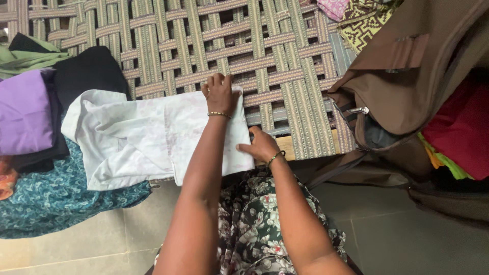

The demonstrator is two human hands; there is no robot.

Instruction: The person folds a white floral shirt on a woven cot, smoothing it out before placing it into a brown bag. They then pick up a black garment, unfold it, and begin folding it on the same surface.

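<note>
Near edge: person's lap in a floral dress, grey tiled floor on both sides. Right hand lies flat, fingers out and together, palm down on the near right corner of a white garment; pressing, not gripping. Left hand further in, also flat and open, fingers spread a little, pressing the far right edge of the same garment. Thin bangle on each wrist. White garment lies partly folded on a woven strap cot, spread leftward from the hands, its near edge hanging past the cot frame.

Left of it: teal printed cloth draped off the near left, purple folded cloth on top of a black cloth, green cloth at far left.

Right: open brown bag, zip undone, flap thrown back. Inside it a red cloth, with a green and orange layer beneath. Bag mouth just right of the right hand, not touching.

Far right top: yellow patterned cloth and pink cloth on the cot.
</note>
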